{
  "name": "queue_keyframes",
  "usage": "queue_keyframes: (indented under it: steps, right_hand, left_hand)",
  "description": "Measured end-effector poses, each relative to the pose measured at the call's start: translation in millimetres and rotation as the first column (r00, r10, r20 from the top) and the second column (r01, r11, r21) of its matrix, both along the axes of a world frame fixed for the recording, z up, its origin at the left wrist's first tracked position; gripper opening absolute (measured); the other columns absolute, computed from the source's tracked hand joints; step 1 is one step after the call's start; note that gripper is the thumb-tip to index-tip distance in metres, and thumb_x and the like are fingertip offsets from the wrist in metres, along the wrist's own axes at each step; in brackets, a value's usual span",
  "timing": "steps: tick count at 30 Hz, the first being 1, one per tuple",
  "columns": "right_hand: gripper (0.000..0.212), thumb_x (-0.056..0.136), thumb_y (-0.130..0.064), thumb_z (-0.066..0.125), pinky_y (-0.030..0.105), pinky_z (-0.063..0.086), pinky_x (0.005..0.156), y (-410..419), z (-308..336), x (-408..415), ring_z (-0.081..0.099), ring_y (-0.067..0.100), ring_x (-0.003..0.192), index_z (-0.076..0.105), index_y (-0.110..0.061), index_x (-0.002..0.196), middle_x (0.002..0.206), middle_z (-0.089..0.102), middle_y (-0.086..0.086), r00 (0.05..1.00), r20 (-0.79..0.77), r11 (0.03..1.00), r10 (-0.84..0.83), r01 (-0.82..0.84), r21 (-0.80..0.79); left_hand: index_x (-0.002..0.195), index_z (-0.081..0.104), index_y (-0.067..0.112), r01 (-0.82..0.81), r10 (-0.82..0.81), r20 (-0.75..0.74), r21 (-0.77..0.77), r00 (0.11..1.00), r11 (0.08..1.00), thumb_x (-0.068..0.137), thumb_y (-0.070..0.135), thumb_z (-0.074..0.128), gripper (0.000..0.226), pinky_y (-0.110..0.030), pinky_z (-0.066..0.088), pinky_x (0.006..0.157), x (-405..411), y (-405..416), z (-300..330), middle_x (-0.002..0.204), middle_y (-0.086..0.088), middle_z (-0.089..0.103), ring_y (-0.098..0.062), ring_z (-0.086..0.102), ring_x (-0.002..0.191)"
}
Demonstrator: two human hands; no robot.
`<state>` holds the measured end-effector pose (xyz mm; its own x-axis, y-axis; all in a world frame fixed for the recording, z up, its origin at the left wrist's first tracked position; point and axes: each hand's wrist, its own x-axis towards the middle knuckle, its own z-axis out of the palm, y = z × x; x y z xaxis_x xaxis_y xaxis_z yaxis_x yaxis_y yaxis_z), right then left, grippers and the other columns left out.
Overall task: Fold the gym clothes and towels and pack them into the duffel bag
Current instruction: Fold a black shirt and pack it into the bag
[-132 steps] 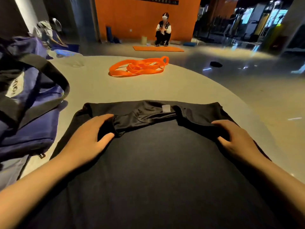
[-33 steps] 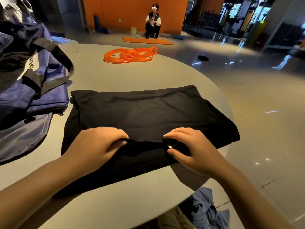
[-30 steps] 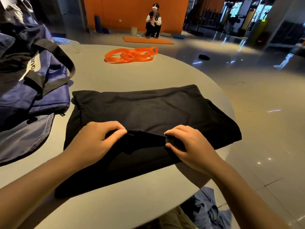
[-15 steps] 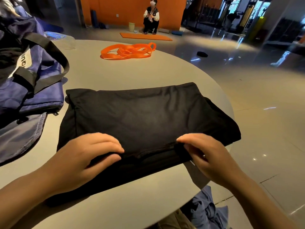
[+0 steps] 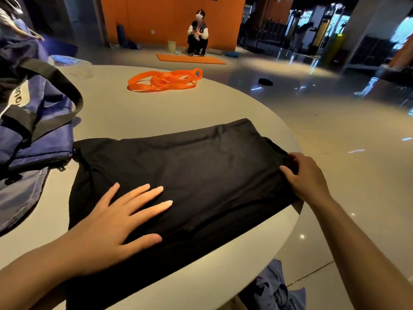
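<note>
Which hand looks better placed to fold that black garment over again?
The right hand, probably: its fingers already grip the black garment at its right edge, so it could carry that edge across. The left hand lies flat on top, better suited to pinning the cloth.

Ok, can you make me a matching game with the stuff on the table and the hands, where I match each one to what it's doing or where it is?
Things:
1. left hand
2. right hand
3. orange band
4. duffel bag

Places or states:
A. coiled at the far side of the table
B. pinching the right edge of the black garment
C. lying flat with fingers spread on the garment
D. sitting at the left edge of the table

Pairs: 1-C, 2-B, 3-A, 4-D
</note>
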<state>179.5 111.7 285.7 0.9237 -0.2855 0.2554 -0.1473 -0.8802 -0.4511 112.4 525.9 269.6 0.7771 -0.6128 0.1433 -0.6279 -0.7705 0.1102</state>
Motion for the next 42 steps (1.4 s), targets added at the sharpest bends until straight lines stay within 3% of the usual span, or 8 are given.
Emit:
queue_keyframes:
  steps: [11,15,21,24,29,34,38,42]
  right_hand:
    - [0.056,0.096,-0.056,0.03,0.05,0.029,0.109,117.6,23.8,-40.2,0.032,0.035,0.135,0.028,-0.031,0.146,0.15,0.032,0.008,0.911,-0.395,0.97,0.121,-0.193,-0.149]
    - [0.066,0.093,-0.067,0.015,0.054,0.0,0.115,134.8,-2.5,-43.6,-0.002,0.032,0.146,0.007,-0.038,0.151,0.161,0.0,0.007,0.881,-0.47,0.95,0.046,-0.184,-0.253]
    - [0.081,0.072,-0.08,0.001,0.039,-0.002,0.117,77.1,-2.0,-37.0,0.0,0.015,0.147,0.011,-0.049,0.147,0.161,0.005,-0.007,0.873,-0.421,0.894,0.247,-0.373,-0.249]
    - [0.07,0.085,-0.076,0.011,0.041,0.004,0.117,54.0,3.0,-28.4,0.006,0.016,0.147,0.016,-0.045,0.148,0.16,0.011,-0.005,0.875,-0.43,0.892,0.221,-0.36,-0.274]
    - [0.06,0.093,-0.058,0.029,0.051,0.025,0.112,92.0,19.8,-63.3,0.024,0.024,0.143,0.032,-0.031,0.147,0.156,0.028,0.004,0.933,-0.239,0.876,0.269,-0.34,-0.342]
    - [0.089,0.067,-0.083,-0.019,0.037,0.0,0.118,168.9,5.8,-132.0,-0.001,0.011,0.147,0.005,-0.052,0.146,0.159,0.002,-0.015,0.817,-0.383,0.819,0.431,-0.533,-0.214]
    - [0.062,0.093,-0.07,0.01,0.045,0.014,0.11,182.6,-6.8,-143.2,0.033,0.023,0.14,0.037,-0.04,0.141,0.15,0.04,-0.002,0.864,-0.306,0.863,0.399,-0.467,-0.193]
    - [0.072,0.085,-0.077,-0.004,0.042,0.0,0.117,174.7,-9.2,-140.3,0.007,0.014,0.147,0.017,-0.047,0.147,0.159,0.015,-0.011,0.839,-0.325,0.829,0.437,-0.516,-0.218]
  left_hand:
    - [0.142,0.038,0.041,-0.199,0.207,-0.13,0.072,0.97,0.977,0.095,0.068,0.014,0.059,-0.051,0.021,0.109,-38.7,-56.9,1.9,0.146,0.006,0.045,-0.017,0.029,0.138]
    - [0.136,-0.006,0.066,-0.188,0.158,-0.208,-0.133,0.965,0.973,0.06,0.088,-0.02,0.081,-0.037,-0.016,0.115,-53.0,-73.4,8.9,0.149,0.034,-0.016,0.003,-0.024,0.14]
    - [0.109,0.069,0.032,0.018,-0.064,-0.081,-0.477,0.995,0.879,0.091,0.045,0.048,0.031,-0.013,0.039,0.094,-32.7,-14.1,32.4,0.121,0.021,0.059,0.005,0.054,0.113]
    - [0.11,0.067,0.03,-0.019,0.053,0.077,-0.385,0.996,0.923,0.085,0.036,0.051,0.031,-0.02,0.04,0.094,-8.7,33.4,33.6,0.116,0.012,0.062,-0.004,0.056,0.107]
    - [0.114,0.055,0.06,-0.198,0.083,-0.225,-0.557,0.971,0.807,0.065,0.072,0.067,0.052,-0.021,0.045,0.099,-4.7,76.2,17.6,0.121,0.023,0.058,0.003,0.054,0.117]
    - [0.109,0.05,0.067,-0.293,0.195,-0.23,-0.551,0.953,0.782,0.073,0.049,0.062,0.041,-0.028,0.049,0.088,4.2,58.2,17.3,0.11,0.034,0.059,0.006,0.059,0.102]
    - [0.106,0.056,0.062,-0.33,0.195,-0.276,-0.622,0.941,0.71,0.077,0.03,0.065,0.044,-0.021,0.052,0.084,2.7,57.7,15.9,0.104,0.025,0.066,0.0,0.065,0.095]
    - [0.1,0.059,0.047,-0.396,0.371,-0.181,-0.64,0.911,0.658,0.085,-0.008,0.058,0.057,-0.002,0.047,0.066,6.2,71.5,15.2,0.091,0.014,0.064,0.006,0.063,0.079]
